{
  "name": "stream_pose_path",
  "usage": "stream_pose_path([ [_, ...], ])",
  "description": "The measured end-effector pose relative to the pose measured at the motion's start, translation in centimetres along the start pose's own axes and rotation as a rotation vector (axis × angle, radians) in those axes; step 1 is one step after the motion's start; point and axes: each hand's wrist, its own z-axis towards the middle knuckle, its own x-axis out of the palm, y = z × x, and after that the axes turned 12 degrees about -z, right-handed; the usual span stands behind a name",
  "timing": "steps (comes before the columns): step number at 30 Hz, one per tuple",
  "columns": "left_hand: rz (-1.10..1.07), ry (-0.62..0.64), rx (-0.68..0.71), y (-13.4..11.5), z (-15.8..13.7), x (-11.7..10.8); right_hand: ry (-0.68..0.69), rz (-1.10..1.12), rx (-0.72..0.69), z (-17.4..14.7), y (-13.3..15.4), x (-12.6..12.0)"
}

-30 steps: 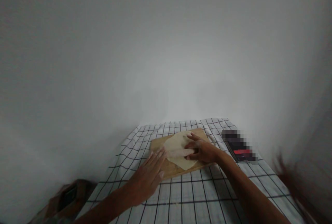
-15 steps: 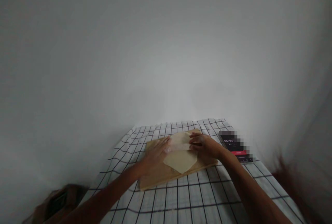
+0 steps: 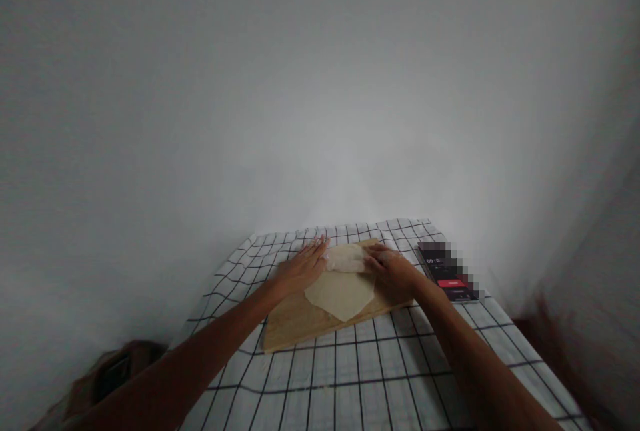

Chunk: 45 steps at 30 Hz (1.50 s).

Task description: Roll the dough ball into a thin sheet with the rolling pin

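Observation:
A flour-dusted, pale rolling pin (image 3: 346, 259) lies across a thin sheet of dough (image 3: 343, 294), which rests on a wooden board (image 3: 283, 334). My left hand (image 3: 306, 263) lies flat at the pin's left end, its fingers stretched forward and whitened at the tips. At the right end, my right hand (image 3: 391, 266) has its fingers bent over the pin; the hands cover both ends. The dough's near edge comes to a blunt point toward me, and part of the sheet shows beyond the pin.
A phone (image 3: 445, 274) with a timer on its partly blurred screen lies right of the board. White cloth with black grid lines (image 3: 340, 374) covers the table, which meets a plain wall (image 3: 320, 98). A brown object (image 3: 117, 371) stands low at the left.
The rolling pin and both hands have moved slightly forward over the dough, away from me. My left hand has turned its fingers more forward. The whole view has shifted a little.

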Motion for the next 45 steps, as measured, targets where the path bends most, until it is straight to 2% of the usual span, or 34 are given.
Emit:
stream_pose_path([
  [4,0.085,-0.101,0.225,-1.9,-6.4,0.2,0.04,-0.008,-0.017,0.0,0.7,0.1],
  [6,0.112,-0.128,0.285,-3.4,-9.6,0.2,0.055,-0.008,-0.036,0.1,1.0,0.0],
  [10,0.117,-0.142,0.182,-6.4,-14.5,-0.3,0.092,0.028,-0.125,0.0,1.4,-0.3],
  [13,0.103,-0.15,0.146,-7.4,-16.2,-0.4,0.095,0.042,-0.129,-0.1,1.5,-0.3],
  [16,0.084,-0.168,0.147,-6.6,-15.7,-0.1,0.083,0.027,-0.141,0.0,1.4,-0.2],
  [21,0.045,-0.124,0.212,-2.5,-11.0,-0.2,0.057,-0.02,-0.146,0.2,0.5,0.3],
  [24,0.042,-0.075,0.257,-1.1,-9.4,-0.7,0.058,-0.036,-0.132,0.2,-0.4,0.5],
  [27,0.048,-0.077,0.273,-2.2,-10.9,-0.7,0.057,-0.04,-0.114,0.2,-1.2,0.7],
  [30,0.07,-0.109,0.205,-4.8,-14.2,-0.1,0.076,-0.036,-0.097,0.1,-1.4,0.8],
  [35,0.095,-0.176,0.154,-7.6,-17.5,0.7,0.174,-0.03,-0.189,-0.2,-1.1,0.6],
  [40,0.087,-0.171,0.143,-8.0,-17.4,0.1,0.191,-0.03,-0.199,-0.2,-0.8,0.7],
  [45,0.03,-0.163,0.129,-6.1,-14.3,-0.1,0.137,-0.056,-0.175,-0.1,-0.7,0.8],
])
